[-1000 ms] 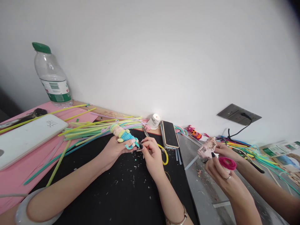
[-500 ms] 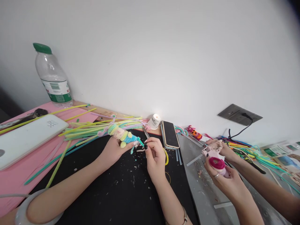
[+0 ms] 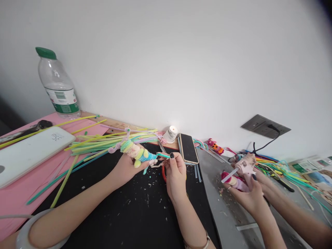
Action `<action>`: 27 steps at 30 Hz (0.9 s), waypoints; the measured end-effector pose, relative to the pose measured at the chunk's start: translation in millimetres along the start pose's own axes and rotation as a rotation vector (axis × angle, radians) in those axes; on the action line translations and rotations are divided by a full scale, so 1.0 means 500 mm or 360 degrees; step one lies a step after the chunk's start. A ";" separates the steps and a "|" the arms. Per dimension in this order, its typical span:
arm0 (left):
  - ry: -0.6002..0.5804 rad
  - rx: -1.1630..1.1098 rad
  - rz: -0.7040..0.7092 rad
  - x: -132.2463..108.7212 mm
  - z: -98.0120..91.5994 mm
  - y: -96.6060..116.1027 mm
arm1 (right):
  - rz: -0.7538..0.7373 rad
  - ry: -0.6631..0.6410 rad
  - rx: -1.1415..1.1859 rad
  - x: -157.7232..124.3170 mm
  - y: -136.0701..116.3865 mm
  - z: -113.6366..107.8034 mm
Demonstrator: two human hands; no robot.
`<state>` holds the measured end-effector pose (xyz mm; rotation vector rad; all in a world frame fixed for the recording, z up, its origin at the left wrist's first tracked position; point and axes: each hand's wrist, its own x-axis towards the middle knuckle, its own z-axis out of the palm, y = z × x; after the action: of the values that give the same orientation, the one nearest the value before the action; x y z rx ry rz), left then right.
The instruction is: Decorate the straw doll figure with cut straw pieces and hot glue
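Observation:
My left hand [image 3: 127,167] is closed round a pipe-cleaner figure [image 3: 132,150] with green, cream, yellow and blue coils and lilac curled ends. The figure lies tilted above the black mat [image 3: 135,214]. From its blue end a teal pipe cleaner [image 3: 164,155] sticks out to the right. My right hand [image 3: 176,173] pinches the tip of this pipe cleaner between thumb and forefinger. Behind my right hand are scissors [image 3: 162,148], partly hidden, with an orange-red handle. Small fuzz scraps are scattered on the mat below.
On the right, another person's hands [image 3: 249,197] hold a pink glue gun [image 3: 246,165] with a glue stick and a pink-and-white fuzzy piece. A phone [image 3: 188,148], upturned paper cup [image 3: 171,134], loose pipe cleaners [image 3: 90,143], white power bank [image 3: 36,152] and bottle [image 3: 59,86] stand around the mat.
My right hand has turned and shifted slightly right, and the teal pipe cleaner now points more level. The figure moved little. The other person's hands turned the glue gun and fuzzy piece.

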<state>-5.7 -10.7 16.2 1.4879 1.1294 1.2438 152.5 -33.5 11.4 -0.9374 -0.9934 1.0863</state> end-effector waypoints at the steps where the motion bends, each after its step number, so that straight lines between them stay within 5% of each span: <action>1: -0.0016 -0.0010 -0.0028 0.000 0.000 -0.001 | 0.0016 0.0009 0.0016 0.000 0.001 0.000; 7: -0.0087 -0.0203 -0.0243 -0.006 0.004 -0.015 | 0.0102 0.0084 0.0075 0.004 0.010 -0.003; 15: -0.0296 -0.0968 -0.0643 -0.008 0.010 -0.020 | 0.0052 0.0018 -0.0083 -0.001 0.016 -0.006; 27: -0.0254 -0.0973 -0.0750 -0.004 0.006 -0.017 | 0.0043 0.0022 -0.0177 0.000 0.015 -0.005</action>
<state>-4.0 -10.8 7.0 0.7869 0.8228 0.9914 153.1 -32.4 3.7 -1.0496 -1.0406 1.0540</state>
